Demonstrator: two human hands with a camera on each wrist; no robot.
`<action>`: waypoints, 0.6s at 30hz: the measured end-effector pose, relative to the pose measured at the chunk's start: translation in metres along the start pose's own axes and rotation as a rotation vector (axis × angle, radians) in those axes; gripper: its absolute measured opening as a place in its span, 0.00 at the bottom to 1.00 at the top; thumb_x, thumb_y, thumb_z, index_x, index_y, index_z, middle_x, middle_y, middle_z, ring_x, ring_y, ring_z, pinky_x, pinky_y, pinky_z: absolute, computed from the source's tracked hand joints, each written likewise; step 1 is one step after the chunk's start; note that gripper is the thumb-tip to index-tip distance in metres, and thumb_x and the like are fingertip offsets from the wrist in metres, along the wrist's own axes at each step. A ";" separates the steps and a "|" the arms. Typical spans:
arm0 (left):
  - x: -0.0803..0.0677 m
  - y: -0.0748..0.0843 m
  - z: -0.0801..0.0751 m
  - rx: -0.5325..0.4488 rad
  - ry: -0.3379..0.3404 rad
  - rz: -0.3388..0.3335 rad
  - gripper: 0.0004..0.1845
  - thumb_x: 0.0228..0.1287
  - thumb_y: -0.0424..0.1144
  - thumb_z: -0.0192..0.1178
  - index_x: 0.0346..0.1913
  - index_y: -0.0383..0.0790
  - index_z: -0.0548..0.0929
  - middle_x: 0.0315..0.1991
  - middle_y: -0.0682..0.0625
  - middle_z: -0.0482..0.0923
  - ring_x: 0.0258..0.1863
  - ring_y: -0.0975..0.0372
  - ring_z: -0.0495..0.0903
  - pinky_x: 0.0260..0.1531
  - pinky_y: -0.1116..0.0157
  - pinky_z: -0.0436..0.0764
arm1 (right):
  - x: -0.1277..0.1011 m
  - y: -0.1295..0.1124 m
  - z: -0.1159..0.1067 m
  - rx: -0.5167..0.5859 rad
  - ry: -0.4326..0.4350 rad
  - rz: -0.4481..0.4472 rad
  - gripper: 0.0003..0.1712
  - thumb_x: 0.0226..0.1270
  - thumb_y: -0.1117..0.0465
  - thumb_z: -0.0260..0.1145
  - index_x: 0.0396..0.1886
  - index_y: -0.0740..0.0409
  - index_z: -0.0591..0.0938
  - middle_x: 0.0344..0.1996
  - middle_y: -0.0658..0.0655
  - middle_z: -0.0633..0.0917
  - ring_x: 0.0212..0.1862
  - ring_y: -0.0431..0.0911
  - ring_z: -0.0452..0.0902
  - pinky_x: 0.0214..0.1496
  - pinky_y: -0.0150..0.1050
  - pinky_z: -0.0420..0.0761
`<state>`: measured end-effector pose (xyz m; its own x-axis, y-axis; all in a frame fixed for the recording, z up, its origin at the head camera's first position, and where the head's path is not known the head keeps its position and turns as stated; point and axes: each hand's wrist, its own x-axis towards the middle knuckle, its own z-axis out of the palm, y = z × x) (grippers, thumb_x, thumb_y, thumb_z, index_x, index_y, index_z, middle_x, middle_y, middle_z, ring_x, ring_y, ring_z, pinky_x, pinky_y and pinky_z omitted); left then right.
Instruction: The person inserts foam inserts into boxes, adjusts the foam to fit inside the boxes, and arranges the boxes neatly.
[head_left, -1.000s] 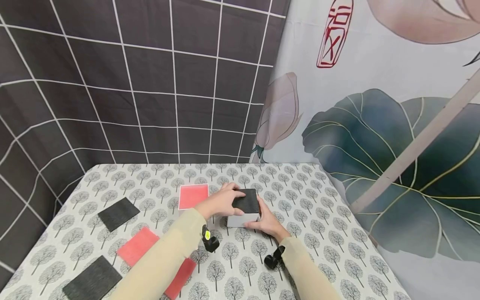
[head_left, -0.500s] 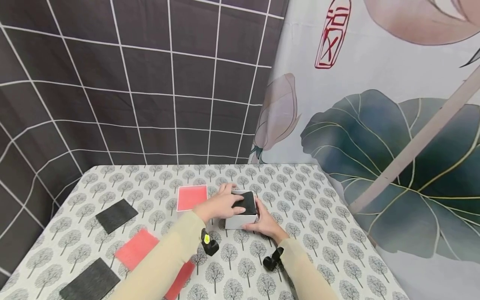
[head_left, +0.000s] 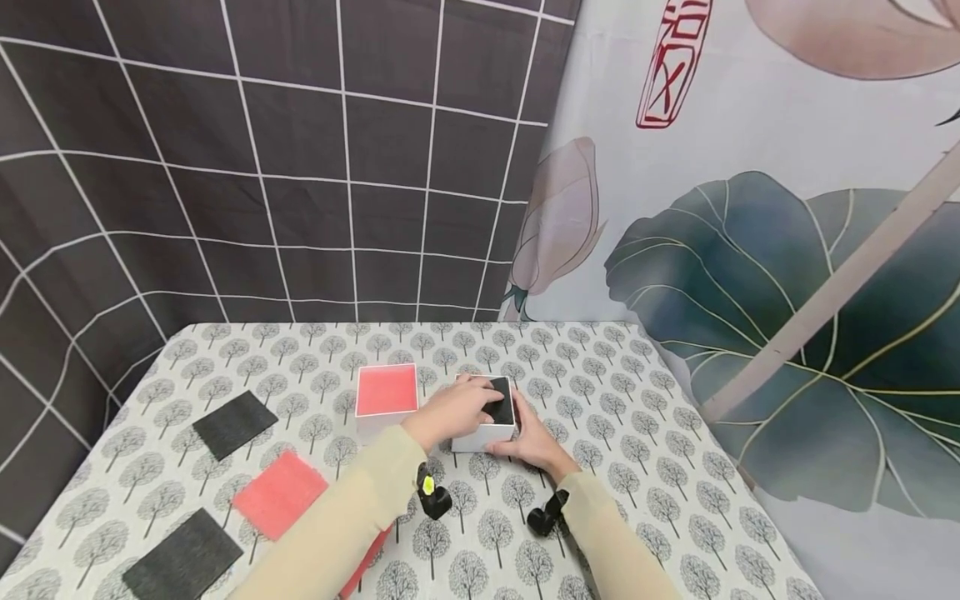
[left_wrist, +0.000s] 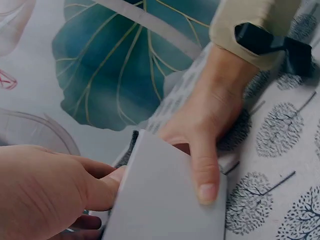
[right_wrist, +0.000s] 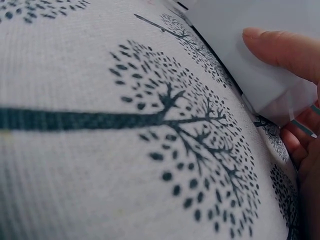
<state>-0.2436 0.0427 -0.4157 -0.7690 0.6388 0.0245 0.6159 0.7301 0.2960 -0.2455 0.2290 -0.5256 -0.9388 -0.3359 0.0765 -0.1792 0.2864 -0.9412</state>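
Observation:
A white box (head_left: 472,441) with an uncovered top stands on the tree-print tablecloth. A square black cloth (head_left: 502,402) lies in its top, within the rim. My left hand (head_left: 454,408) reaches over the box from the left, its fingers pressing on the cloth; in the left wrist view the thumb lies against the box rim. My right hand (head_left: 534,438) grips the box's right side, the thumb (left_wrist: 206,170) across the white front face and the other fingers (right_wrist: 297,145) behind the corner. Part of the black cloth is hidden beneath the left hand.
Just left of this box stands a second white box (head_left: 372,425) with a red cloth (head_left: 386,390) inside. Two black cloths (head_left: 235,424) (head_left: 183,556) and a red cloth (head_left: 280,494) lie flat at the left. Another red cloth (head_left: 369,558) is partly under the left sleeve.
The black cloth has gone from lying over the box top to sitting lower inside the rim. My left hand has shifted across it; the right hand keeps its grip on the box.

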 end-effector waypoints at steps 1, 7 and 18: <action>0.001 0.000 0.000 0.007 0.001 -0.001 0.24 0.59 0.41 0.62 0.61 0.48 0.75 0.61 0.49 0.69 0.56 0.55 0.67 0.49 0.54 0.77 | 0.000 -0.002 0.000 -0.006 0.001 0.010 0.62 0.37 0.63 0.80 0.70 0.37 0.54 0.52 0.56 0.75 0.44 0.50 0.77 0.47 0.44 0.78; 0.006 0.003 0.000 0.034 0.013 -0.022 0.26 0.57 0.39 0.63 0.61 0.49 0.75 0.61 0.50 0.70 0.56 0.55 0.69 0.45 0.52 0.79 | -0.004 -0.023 -0.003 -0.015 -0.013 0.019 0.60 0.40 0.65 0.78 0.72 0.47 0.52 0.53 0.59 0.74 0.43 0.49 0.77 0.48 0.43 0.78; 0.012 0.004 0.005 0.077 -0.046 -0.028 0.22 0.58 0.42 0.64 0.58 0.52 0.78 0.62 0.52 0.69 0.58 0.56 0.69 0.45 0.50 0.79 | -0.011 -0.036 -0.003 -0.002 -0.047 0.007 0.60 0.43 0.66 0.77 0.72 0.49 0.51 0.55 0.59 0.74 0.45 0.48 0.77 0.52 0.42 0.76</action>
<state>-0.2493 0.0548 -0.4188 -0.7788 0.6267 -0.0270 0.6066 0.7634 0.2221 -0.2299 0.2253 -0.4917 -0.9253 -0.3753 0.0544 -0.1732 0.2906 -0.9411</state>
